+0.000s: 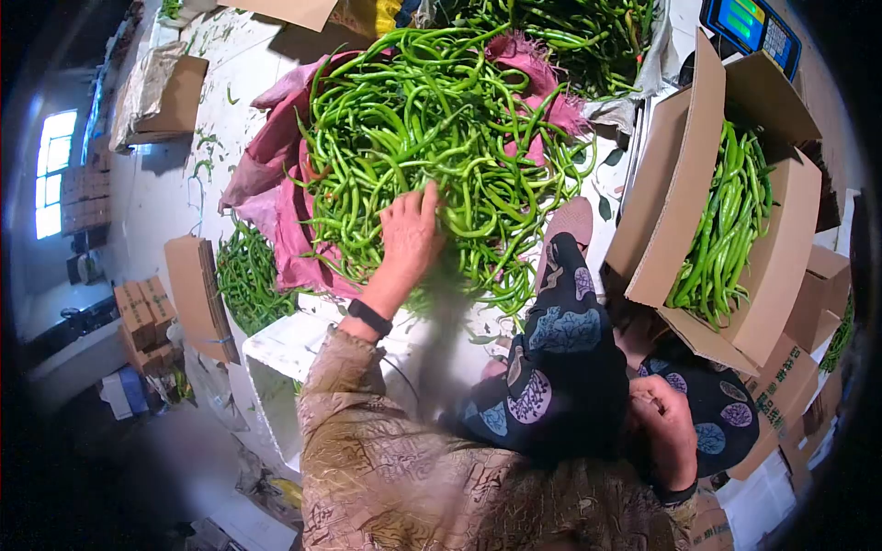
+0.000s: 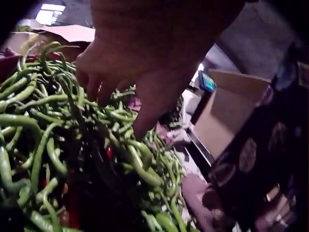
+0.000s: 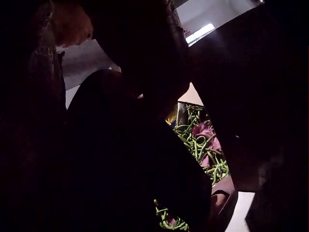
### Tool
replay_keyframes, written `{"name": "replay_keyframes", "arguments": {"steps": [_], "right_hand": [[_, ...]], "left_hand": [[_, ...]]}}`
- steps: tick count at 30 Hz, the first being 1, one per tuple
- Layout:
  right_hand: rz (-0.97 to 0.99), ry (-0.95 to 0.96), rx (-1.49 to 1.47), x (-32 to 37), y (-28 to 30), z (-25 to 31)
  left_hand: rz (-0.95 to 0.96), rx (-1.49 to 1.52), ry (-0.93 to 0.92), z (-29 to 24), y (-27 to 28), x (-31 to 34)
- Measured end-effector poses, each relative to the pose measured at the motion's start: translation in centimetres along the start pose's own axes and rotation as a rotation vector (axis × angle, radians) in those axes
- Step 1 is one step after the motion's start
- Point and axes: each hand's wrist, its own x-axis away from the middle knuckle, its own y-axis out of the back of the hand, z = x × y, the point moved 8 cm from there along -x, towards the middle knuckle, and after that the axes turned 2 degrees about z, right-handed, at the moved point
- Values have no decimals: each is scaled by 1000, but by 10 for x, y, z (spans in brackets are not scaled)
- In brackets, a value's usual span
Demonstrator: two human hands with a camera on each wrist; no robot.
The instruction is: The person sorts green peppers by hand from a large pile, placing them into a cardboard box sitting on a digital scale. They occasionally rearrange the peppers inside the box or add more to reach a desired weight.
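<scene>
A large heap of long green chili peppers (image 1: 404, 119) lies on a pink woven sack (image 1: 285, 220). My left hand (image 1: 411, 234) reaches into the near part of this heap, back of the hand up. In the left wrist view, the left hand (image 2: 140, 63) points down among the peppers, thumb and fingers spread apart, fingertips partly hidden. Resting by my right thigh in patterned dark trousers (image 1: 560, 367), my right hand (image 1: 666, 427) has loosely curled fingers and nothing visible in it. The right wrist view is mostly dark, with some peppers (image 3: 198, 140) showing beyond the leg.
At right stands an open cardboard box (image 1: 781, 248) with peppers laid lengthwise inside. Behind it is a digital scale display (image 1: 749, 28). More peppers (image 1: 248, 280) lie left of the sack, beside flattened cardboard (image 1: 197, 294). A white foam box (image 1: 276, 386) is near my left elbow.
</scene>
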Motion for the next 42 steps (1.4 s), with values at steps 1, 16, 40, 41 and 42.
{"name": "replay_keyframes", "arguments": {"steps": [1,16,40,41,42], "right_hand": [[2,24,21,-1,1,2],[19,37,-90,-13,-6,-6],[86,38,25,-40,0,-16],[91,38,21,-40,1,-16],[95,29,-9,-42,2,-15]], "left_hand": [[1,-1,-3,3,-17,1],[52,357,371,24,-54,-36],[-182,89,450,2,-15,-94],[-148,56,421,3,-14,-93],[-150,51,421,3,-13,-97]]}}
